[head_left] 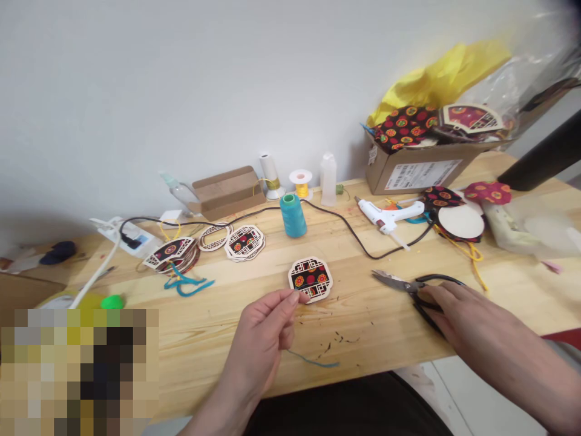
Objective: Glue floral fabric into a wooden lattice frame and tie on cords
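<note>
My left hand is closed in a pinch at the near edge of a wooden lattice ornament with dark floral fabric. A blue cord trails from beneath that hand onto the table; the part inside the fingers is hidden. To the right, my right hand has its fingers round the black handles of a pair of scissors. The scissors lie at the table, blades pointing left. Behind the ornament stands a cone of teal thread.
More lattice pieces and a fan-shaped stack lie left. A white glue gun rests behind the scissors, its black cable crossing the table. A cardboard box of fabric pieces stands back right. Dark scraps lie near the front edge.
</note>
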A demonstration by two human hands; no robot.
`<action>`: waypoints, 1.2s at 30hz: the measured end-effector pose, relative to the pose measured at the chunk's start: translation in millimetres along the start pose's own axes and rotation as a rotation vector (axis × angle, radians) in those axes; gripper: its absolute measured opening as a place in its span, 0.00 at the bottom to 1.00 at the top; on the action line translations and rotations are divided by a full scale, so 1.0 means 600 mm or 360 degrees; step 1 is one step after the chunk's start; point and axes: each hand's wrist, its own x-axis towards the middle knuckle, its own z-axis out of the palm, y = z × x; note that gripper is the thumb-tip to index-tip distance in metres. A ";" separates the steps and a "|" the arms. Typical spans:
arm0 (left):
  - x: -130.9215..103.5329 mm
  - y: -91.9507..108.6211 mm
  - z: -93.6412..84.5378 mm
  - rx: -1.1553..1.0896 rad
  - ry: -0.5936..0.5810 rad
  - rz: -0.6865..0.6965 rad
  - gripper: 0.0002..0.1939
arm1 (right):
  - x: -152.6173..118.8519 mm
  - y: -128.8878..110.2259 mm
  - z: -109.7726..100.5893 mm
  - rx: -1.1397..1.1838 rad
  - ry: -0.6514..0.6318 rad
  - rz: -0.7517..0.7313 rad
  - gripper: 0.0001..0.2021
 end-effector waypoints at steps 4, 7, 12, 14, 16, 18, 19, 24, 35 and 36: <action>-0.002 -0.004 0.001 0.0102 0.0011 0.0057 0.12 | -0.002 0.009 0.008 -0.0107 0.0010 -0.0006 0.16; -0.002 -0.006 0.001 0.0148 -0.0003 0.0066 0.14 | -0.003 0.024 0.021 -0.0164 0.0056 -0.0015 0.17; -0.001 -0.006 0.000 0.0208 -0.0010 0.0089 0.14 | 0.000 0.015 0.016 -0.0015 -0.0061 0.0180 0.18; 0.000 -0.006 0.000 0.0237 -0.0013 0.0094 0.14 | 0.001 -0.006 0.004 0.0237 -0.0097 0.0259 0.17; 0.002 -0.007 -0.002 0.0244 -0.0015 0.0103 0.14 | 0.000 -0.034 -0.008 0.0629 -0.0133 0.0268 0.14; 0.003 -0.009 -0.003 0.0226 -0.0033 0.0102 0.14 | -0.002 -0.063 -0.017 0.1004 -0.0241 0.0202 0.11; 0.003 -0.010 -0.004 0.0214 -0.0040 0.0103 0.14 | -0.003 -0.077 -0.021 0.1119 -0.0303 0.0155 0.10; 0.000 -0.013 -0.008 0.0193 -0.0066 0.0130 0.13 | 0.000 -0.121 -0.038 0.1182 -0.0557 -0.0016 0.14; -0.004 -0.013 -0.008 0.0284 -0.0094 0.0164 0.13 | 0.030 -0.144 -0.035 0.0897 -0.0869 0.0020 0.07; -0.004 -0.013 -0.008 0.0318 -0.0112 0.0167 0.13 | 0.032 -0.144 -0.033 0.0903 -0.0867 0.0011 0.09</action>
